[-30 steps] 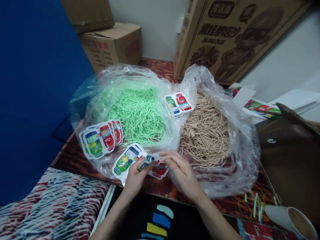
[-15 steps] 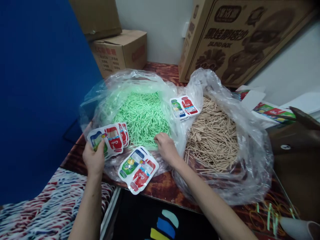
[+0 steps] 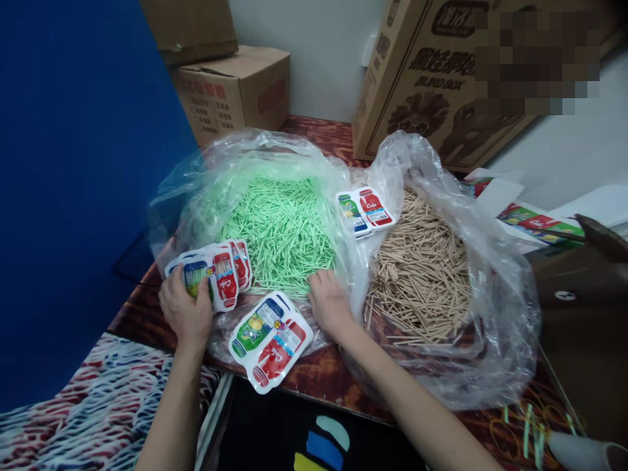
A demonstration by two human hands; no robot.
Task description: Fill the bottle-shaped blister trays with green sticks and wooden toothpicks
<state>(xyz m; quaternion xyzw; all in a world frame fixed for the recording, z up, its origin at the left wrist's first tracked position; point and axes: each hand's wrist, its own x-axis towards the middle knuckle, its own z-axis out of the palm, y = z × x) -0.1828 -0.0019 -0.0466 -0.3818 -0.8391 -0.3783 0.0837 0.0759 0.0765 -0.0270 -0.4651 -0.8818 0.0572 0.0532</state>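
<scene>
My left hand (image 3: 185,313) has its fingers and thumb closed around the lower left end of a printed packet (image 3: 226,278). That packet has a green jar and a red cola jar on it, with thin sticks showing through its windows. It lies over several similar packets, fanned to the right. My right hand (image 3: 330,302) is at the near right edge of a heap of light green sticks (image 3: 282,229), its fingers curled down. What its fingertips hold, if anything, is hidden. Between my hands lies a small pile of cola packets (image 3: 269,340).
A clear plastic bag (image 3: 510,314) surrounds brown sticks (image 3: 422,275) on the right. More packets (image 3: 366,210) lie between the heaps. Cardboard boxes (image 3: 267,88) stand behind, a blue panel (image 3: 88,196) at left. Rubber bands and a white cup (image 3: 579,451) sit at front right.
My left hand has shifted with its packet onto the fanned packets, its fingers now over the packet's left end. My right hand has moved slightly down and right at the green heap's edge.
</scene>
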